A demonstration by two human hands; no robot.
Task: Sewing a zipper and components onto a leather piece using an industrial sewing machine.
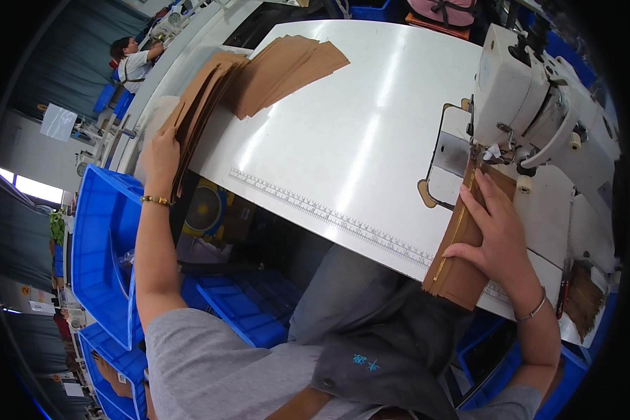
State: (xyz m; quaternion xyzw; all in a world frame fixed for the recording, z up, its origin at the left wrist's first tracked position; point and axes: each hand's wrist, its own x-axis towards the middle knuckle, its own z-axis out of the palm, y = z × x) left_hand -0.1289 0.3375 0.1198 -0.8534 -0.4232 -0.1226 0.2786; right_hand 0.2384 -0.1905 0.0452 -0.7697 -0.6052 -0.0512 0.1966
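At the table's left edge, my left hand (162,157) is closed on the near end of a stack of brown panels (201,94), which look like leather or fabric. My fingers curl round the edges, partly hidden. More brown panels (280,73) lie fanned out beside the stack. My right hand (493,227) lies flat, fingers spread, on a long brown piece (462,280) with a gold-yellow strip like a zipper (457,241) along it. The far end of that piece is at the needle area of a white sewing machine (514,91); the exact contact is hidden.
A printed ruler scale (329,218) runs along the near edge of the white table (357,126). Blue bins (105,245) stand at my left, and a blue crate (238,308) sits below the table. Brown scraps (584,301) lie far right. Another person (134,66) works in the distance.
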